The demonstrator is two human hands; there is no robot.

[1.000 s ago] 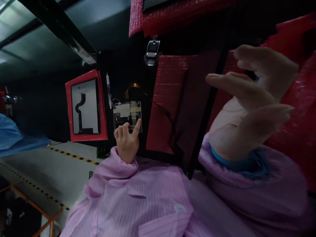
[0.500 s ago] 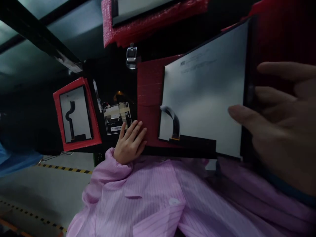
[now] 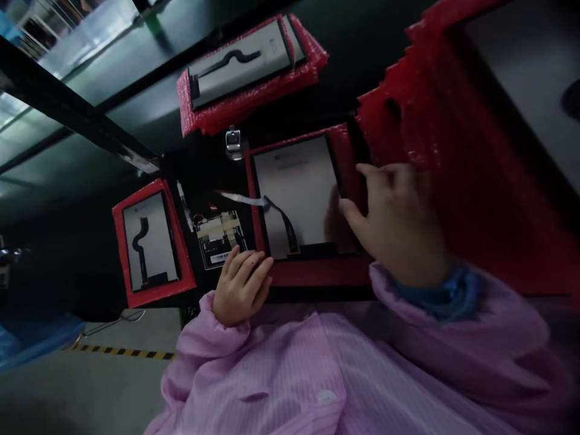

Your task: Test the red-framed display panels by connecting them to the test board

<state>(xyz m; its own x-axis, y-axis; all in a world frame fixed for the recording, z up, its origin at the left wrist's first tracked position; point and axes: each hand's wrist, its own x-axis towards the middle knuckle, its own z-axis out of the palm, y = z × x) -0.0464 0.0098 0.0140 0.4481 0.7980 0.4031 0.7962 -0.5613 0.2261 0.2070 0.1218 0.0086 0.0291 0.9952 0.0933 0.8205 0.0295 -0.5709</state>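
currently the right hand (image 3: 399,223) grips the right edge of the display panel (image 3: 294,193), lying flat on red bubble wrap (image 3: 317,273); left hand (image 3: 240,285) rests open just beside the circuit board (image 3: 220,237).

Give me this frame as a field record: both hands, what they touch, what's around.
left hand: fingers loose, resting at the lower left corner of the red mat, next to the taped circuit board
right hand: fingertips at the right edge of the display panel; grip unclear
display panel: on the red mat, flex cable running toward the board
far left: second panel on red wrap
top: stack of wrapped panels
right: red bubble wrap pile
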